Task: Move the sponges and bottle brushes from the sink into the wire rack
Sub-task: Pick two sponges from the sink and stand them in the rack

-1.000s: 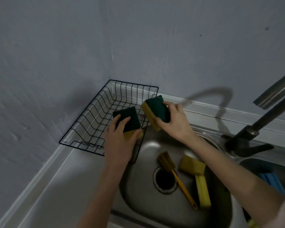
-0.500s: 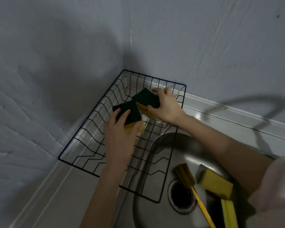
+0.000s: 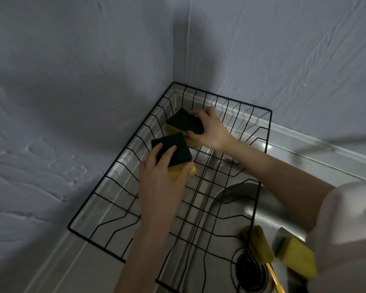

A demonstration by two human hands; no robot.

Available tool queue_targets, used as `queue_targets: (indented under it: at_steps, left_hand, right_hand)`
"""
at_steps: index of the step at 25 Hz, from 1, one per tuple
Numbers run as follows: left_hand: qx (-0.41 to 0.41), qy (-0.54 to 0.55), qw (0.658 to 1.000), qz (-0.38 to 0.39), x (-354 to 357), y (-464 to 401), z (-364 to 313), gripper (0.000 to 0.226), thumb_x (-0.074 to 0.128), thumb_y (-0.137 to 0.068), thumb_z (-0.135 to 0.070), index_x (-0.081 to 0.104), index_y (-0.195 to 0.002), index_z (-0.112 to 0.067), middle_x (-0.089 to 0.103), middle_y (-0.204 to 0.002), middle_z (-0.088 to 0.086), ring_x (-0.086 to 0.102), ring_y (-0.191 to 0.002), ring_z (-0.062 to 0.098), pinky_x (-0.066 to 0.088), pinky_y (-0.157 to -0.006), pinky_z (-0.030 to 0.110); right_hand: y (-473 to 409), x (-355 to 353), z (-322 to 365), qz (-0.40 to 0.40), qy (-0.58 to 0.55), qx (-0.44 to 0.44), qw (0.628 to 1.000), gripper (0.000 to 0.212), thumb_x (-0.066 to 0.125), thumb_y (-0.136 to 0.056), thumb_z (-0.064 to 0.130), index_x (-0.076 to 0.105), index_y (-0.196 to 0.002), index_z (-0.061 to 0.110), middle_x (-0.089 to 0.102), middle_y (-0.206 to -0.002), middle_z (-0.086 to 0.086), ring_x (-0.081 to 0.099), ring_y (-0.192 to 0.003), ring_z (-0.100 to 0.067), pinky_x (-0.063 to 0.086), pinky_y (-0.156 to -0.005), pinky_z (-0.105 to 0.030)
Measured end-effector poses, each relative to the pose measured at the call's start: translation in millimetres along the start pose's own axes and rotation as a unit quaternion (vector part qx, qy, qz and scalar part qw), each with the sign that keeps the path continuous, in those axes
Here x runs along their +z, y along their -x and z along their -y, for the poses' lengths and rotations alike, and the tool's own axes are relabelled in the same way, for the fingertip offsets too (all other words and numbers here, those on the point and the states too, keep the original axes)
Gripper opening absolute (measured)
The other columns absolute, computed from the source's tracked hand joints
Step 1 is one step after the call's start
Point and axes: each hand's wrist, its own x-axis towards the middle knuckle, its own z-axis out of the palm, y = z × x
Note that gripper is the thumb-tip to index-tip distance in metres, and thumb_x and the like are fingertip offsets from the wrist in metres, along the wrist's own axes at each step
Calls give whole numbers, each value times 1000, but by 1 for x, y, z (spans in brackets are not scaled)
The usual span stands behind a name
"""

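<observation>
Black wire rack sits in the corner, its long axis running from near-left up to the far corner, its right side overhanging the steel sink. Left hand is inside it, fingers on top and thumb at the side, clamped on a green-topped yellow sponge, green face up, long axis slanting near-right to far-left. Just beyond, touching or nearly so, the right hand grips a second green-and-yellow sponge, fingers curled over its far edge, thumb on the near side, long axis slanting near-right too. Whether either sponge rests on the wires, can't tell. Down at the near right, in the sink by the drain: a bottle brush, head pointing far-left, yellow handle running near-right, and beside it a yellow sponge.
</observation>
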Motion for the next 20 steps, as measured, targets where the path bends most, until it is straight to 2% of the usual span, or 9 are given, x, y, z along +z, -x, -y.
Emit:
queue_targets:
  at_steps: [4, 7, 9, 11, 13, 15, 16, 18, 20]
  left_hand:
    - [4, 6, 1000, 1, 1, 1, 2, 53, 58, -79, -41, 45, -127, -26, 34, -144, -3, 30, -127, 18, 28, -89, 26]
    - [2, 5, 1000, 5, 2, 0, 2, 53, 58, -79, -42, 45, -128, -26, 34, -145, -3, 30, -127, 19, 28, -89, 27]
    - [4, 0, 1000, 7, 2, 0, 3, 53, 57, -80, -41, 44, -128, -26, 33, -145, -2, 29, -127, 19, 27, -89, 26]
    - [4, -7, 1000, 14, 0, 1, 2, 53, 55, -81, -41, 42, -130, -25, 31, -146, -1, 28, -128, 20, 26, -90, 27]
    - [-7, -16, 1000, 19, -1, -1, 2, 54, 54, -83, -40, 39, -132, -24, 28, -148, 1, 25, -130, 22, 28, -94, 30]
    - [-17, -35, 999, 18, -2, -3, -2, 54, 52, -85, -38, 35, -134, -22, 24, -150, 3, 22, -132, 24, 32, -99, 38]
    - [-19, -45, 999, 19, -1, -3, -5, 54, 50, -87, -36, 33, -136, -21, 21, -151, 4, 20, -133, 26, 33, -101, 40]
    - [-16, -62, 997, 33, 2, -4, -11, 53, 46, -90, -28, 27, -138, -19, 15, -153, 6, 17, -135, 28, 32, -103, 41]
    - [-10, -79, 995, 64, 6, -6, -13, 52, 42, -92, -22, 23, -139, -16, 9, -154, 8, 13, -137, 31, 29, -106, 41]
  right_hand:
    - [-7, 1, -4, -8, 15, -16, 1000, 56, 59, -82, 26, 39, -131, 11, 35, -125, -17, 46, -111, -28, 35, -82, -12]
    - [-6, 4, -3, -12, 49, -26, 998, 52, 57, -84, 26, 42, -130, 10, 38, -124, -19, 46, -111, -32, 42, -90, -27]
    - [-4, 2, 1, -10, 89, -22, 996, 52, 55, -84, 28, 42, -131, 11, 40, -125, -18, 42, -116, -33, 38, -99, -37]
    - [4, -4, 9, -21, 102, -18, 994, 51, 52, -86, 30, 41, -133, 13, 41, -128, -17, 37, -121, -32, 33, -102, -38]
    - [17, -9, 21, -58, 35, -5, 998, 44, 48, -89, 27, 43, -130, 12, 42, -127, -16, 41, -116, -28, 38, -95, -31]
    - [35, -14, 32, -57, -41, 32, 997, 36, 43, -92, 27, 48, -123, 11, 51, -115, -11, 51, -96, -20, 43, -74, -22]
    - [42, -16, 37, -13, -77, 67, 995, 35, 41, -93, 30, 49, -121, 11, 57, -103, -6, 55, -86, -17, 45, -66, -22]
    - [54, -18, 44, 102, -193, 157, 963, 39, 39, -92, 41, 47, -118, 13, 58, -82, 3, 60, -72, -11, 53, -61, -22]
    - [59, -15, 43, 132, -270, 197, 933, 40, 43, -91, 41, 47, -120, 14, 58, -75, 2, 61, -68, -7, 56, -58, -20]
